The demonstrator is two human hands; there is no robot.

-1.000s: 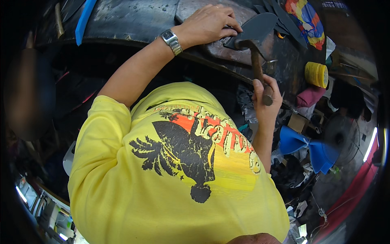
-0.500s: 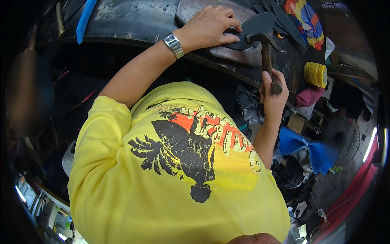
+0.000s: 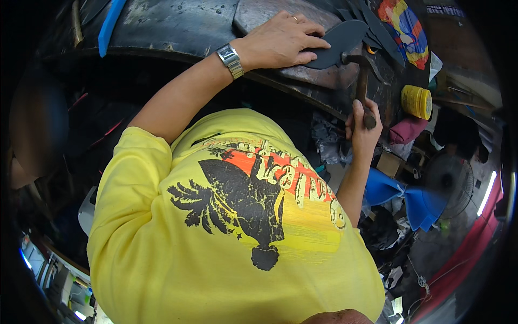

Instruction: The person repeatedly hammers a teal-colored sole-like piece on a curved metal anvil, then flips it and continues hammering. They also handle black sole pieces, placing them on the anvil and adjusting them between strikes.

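Dark grey, flat, sole-shaped piece (image 3: pixel 344 42) lies under and to the right of the left hand's fingers, on a brown, worn, flat slab (image 3: pixel 319 77) set on the dark, scuffed desk (image 3: pixel 172 29). The left hand (image 3: pixel 285 40) rests over the piece's left end, its fingers slightly spread and the thumb apart from the index finger; whether they press down cannot be told. The right hand (image 3: pixel 365 124) has its fingers wrapped around the lower part of a claw hammer with a brown wooden handle (image 3: pixel 362 86). Above those fingers, the hammer's dark metal head is at the piece's near right edge; whether the two touch cannot be told. Beyond the left fingers, to the right, dark grey, pointed flat pieces (image 3: pixel 381 32) overlap one another, with a red, yellow and blue patterned sheet (image 3: pixel 407 35) just beside them. A yellow, round plastic tub (image 3: pixel 416 102) sits to the right of the right fingers, and a long, bright blue strip (image 3: pixel 111 27) lies well to the left of the left fingers.
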